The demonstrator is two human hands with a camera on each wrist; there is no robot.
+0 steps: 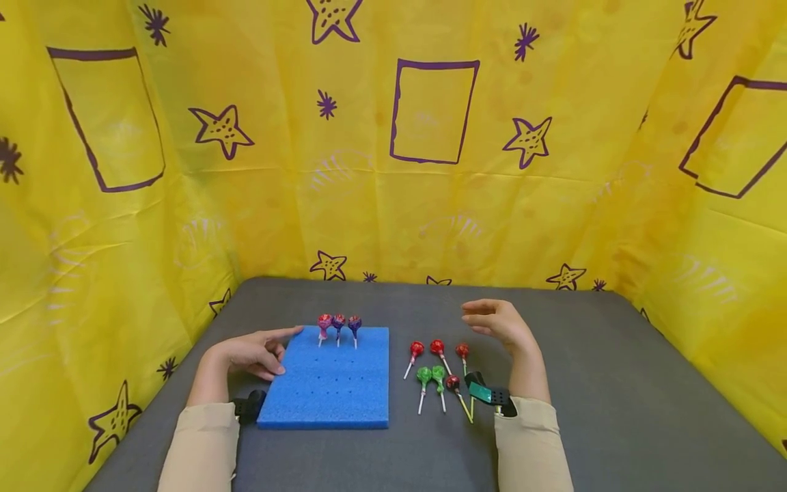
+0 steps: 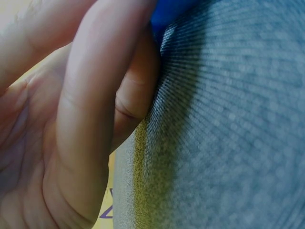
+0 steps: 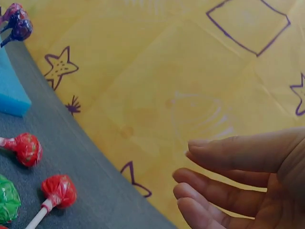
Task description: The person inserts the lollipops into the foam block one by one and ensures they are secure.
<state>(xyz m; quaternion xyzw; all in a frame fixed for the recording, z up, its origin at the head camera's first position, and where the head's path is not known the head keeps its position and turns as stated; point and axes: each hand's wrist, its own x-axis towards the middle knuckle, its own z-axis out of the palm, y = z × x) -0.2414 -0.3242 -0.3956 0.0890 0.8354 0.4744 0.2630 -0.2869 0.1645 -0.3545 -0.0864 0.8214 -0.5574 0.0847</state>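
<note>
A blue foam board (image 1: 363,362) with rows of small holes lies on the table. Three lollipops (image 1: 339,321), one pink-red and two purple, stand upright in its back row. My left hand (image 1: 249,352) rests against the board's left edge, index finger stretched to the far corner and thumb touching the side. Right of the board lie several loose lollipops: red ones (image 1: 437,346), green ones (image 1: 424,374) and a dark red one (image 1: 452,383). Beyond them my right hand (image 1: 501,322) hovers with nothing in it, its fingers gently bent and apart from the thumb.
The dark grey table (image 1: 615,396) extends to both sides. A yellow cloth (image 1: 369,205) with purple stars and frames hangs behind it and along its sides. A black wrist camera (image 1: 486,391) at the right wrist partly covers some lollipop sticks.
</note>
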